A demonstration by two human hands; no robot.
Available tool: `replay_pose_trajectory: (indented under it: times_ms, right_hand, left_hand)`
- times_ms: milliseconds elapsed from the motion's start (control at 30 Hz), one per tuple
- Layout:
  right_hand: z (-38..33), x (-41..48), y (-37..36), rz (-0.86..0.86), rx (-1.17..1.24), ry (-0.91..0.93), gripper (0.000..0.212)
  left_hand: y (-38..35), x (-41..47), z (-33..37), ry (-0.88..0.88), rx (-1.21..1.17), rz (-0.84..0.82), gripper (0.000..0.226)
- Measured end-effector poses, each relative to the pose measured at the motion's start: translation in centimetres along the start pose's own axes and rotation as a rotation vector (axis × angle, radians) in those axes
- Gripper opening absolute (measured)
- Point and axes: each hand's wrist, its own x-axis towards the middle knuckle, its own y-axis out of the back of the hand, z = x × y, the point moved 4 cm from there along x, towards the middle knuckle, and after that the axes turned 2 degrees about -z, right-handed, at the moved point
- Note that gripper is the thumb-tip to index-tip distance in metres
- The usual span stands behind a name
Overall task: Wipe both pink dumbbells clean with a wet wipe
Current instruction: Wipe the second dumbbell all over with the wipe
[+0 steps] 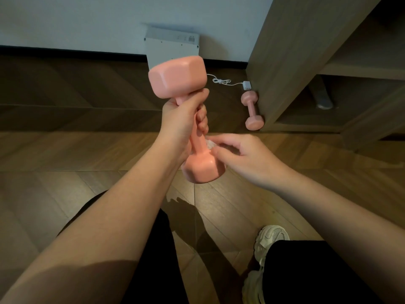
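while left hand (179,119) holds dumbbell (186,115), right hand (245,159) presses wipe (209,144) against it.

Dumbbell (252,110) on floor (65,150) beside shelf (285,73)

Single head-worn wide-angle view, facing forward and down, close over the hands, wood floor (65,194) below

Count: pink dumbbells, wipes, hands
Two pink dumbbells: one held (178,77), one on floor (252,110); one wet wipe (209,144); two hands: left (184,119), right (245,156); one white shoe (266,242)
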Motion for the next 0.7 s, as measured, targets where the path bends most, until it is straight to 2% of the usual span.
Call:
replay_pose_trajectory:
  times_ms: [100,167,233,333,400,500,533,600,700]
  right_hand:
    - [-0.3,-0.8,-0.7,-0.121,-0.262,0.082,0.063]
    - [-0.6,-1.0,-1.1,-0.126,-0.418,0.112,0.077]
    - [-1.0,-0.9,-1.2,-0.063,-0.465,0.122,0.076]
    - [-1.3,-0.9,-0.9,0.073,-0.556,0.183,0.059]
    - [-1.3,-1.0,-1.0,0.098,-0.644,0.213,0.056]
    - [-0.8,-1.2,-1.9,-0.016,-0.732,0.17,0.085]
    - [-0.7,-1.3,-2.2,-0.024,-0.732,0.15,0.091]
    - [-0.9,-1.1,-2.0,0.023,-0.651,0.158,0.086]
    - [-1.1,-0.8,-0.1,0.001,-0.398,0.163,0.077]
  left_hand:
    - [0.4,-0.2,0.1,-0.009,0.027,0.036,0.021]
    - [0.6,-0.2,-0.1,-0.007,0.017,0.063,0.02]
    - [0.7,-0.2,-0.3,-0.006,0.005,0.085,0.019]
    - [0.7,-0.2,-0.2,-0.024,0.021,0.114,0.013]
    - [0.8,-0.2,-0.1,-0.033,0.021,0.145,0.011]
    - [1.0,-0.1,-0.2,-0.017,0.023,0.209,0.012]
    - [1.0,-0.2,-0.4,-0.001,0.016,0.219,0.013]
    - [0.8,-0.2,-0.4,0.024,-0.018,0.19,0.013]
    - [0.0,0.0,0.6,0.05,-0.081,-0.037,0.008]
